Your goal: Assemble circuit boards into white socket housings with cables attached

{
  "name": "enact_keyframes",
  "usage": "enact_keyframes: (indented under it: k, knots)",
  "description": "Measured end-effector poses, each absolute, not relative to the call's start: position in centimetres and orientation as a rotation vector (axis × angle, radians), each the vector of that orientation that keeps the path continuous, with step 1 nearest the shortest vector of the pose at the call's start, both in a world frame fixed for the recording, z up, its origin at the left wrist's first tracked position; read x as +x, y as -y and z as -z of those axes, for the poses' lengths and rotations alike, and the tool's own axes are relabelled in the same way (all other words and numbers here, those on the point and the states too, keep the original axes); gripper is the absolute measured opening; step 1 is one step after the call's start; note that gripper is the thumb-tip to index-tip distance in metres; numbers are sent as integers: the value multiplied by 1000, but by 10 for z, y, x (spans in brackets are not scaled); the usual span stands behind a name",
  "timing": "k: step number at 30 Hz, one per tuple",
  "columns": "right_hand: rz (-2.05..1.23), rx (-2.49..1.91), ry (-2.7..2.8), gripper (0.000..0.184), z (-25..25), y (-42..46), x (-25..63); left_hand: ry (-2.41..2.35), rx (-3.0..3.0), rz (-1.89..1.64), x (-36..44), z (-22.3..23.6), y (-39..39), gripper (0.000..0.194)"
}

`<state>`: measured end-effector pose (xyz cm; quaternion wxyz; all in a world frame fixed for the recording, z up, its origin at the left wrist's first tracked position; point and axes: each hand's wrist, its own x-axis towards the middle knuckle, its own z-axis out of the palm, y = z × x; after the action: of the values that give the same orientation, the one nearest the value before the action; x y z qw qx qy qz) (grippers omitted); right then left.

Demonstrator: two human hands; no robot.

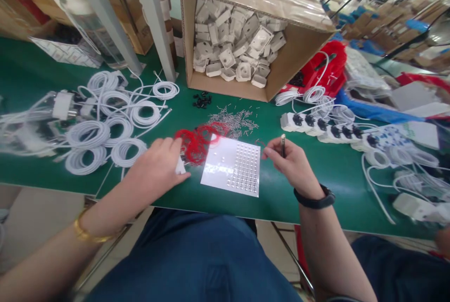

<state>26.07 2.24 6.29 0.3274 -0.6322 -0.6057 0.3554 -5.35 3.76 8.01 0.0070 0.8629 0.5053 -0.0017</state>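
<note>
A broad green tabletop [337, 184] spread out beneath a flat white sheet [220, 149] studded with rows of small shiny bumps. Beyond the sheet, a brown cardboard box [295, 53] lay with its open side toward the person, full of off-white moulded plastic housings [242, 49]. Left of the sheet sprawled many round coils of white cable [73, 134]; to its right and farther back ran a row of white blocks with black fittings [312, 126].

The left hand [160, 161] was just left of the sheet, the right hand [293, 161] just right of it. A tangle of red wire loops [191, 147] overlapped the sheet's far left corner, and behind it lay a scattered heap of thin silvery pins [235, 121]. Past those sat a cluster of tiny black pieces [202, 101].

Left of the sheet, the left fingers were clamped on a small white piece [180, 167], mostly hidden. Right of it, the right fingers gripped a slim dark tool [282, 146], pale-tipped and roughly upright; whether its thumb and forefinger pinched anything else could not be told.
</note>
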Motion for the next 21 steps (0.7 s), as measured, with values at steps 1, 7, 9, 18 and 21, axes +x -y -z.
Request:
enact_keyframes:
  k: [1,7,9,18,21]
  knots:
    - [-939,-1662,1565,17,-60,-20,264,-1604,2715,99,-54,-79,-39,66]
    - [-922,-1735,1549,19,-42,-9,283,-1636,2802,261,-57,-82,-42,66]
    - [-914,-1750,1542,19,-41,-5,287,-1644,2781,271,-60,-87,-42,60]
    - [-952,-1774,1436,23,-42,15,296,-1684,2442,-137,-81,-89,-37,79]
    - [-1036,-1740,1201,29,-31,24,300,-1587,2073,-461,-74,-78,-29,88]
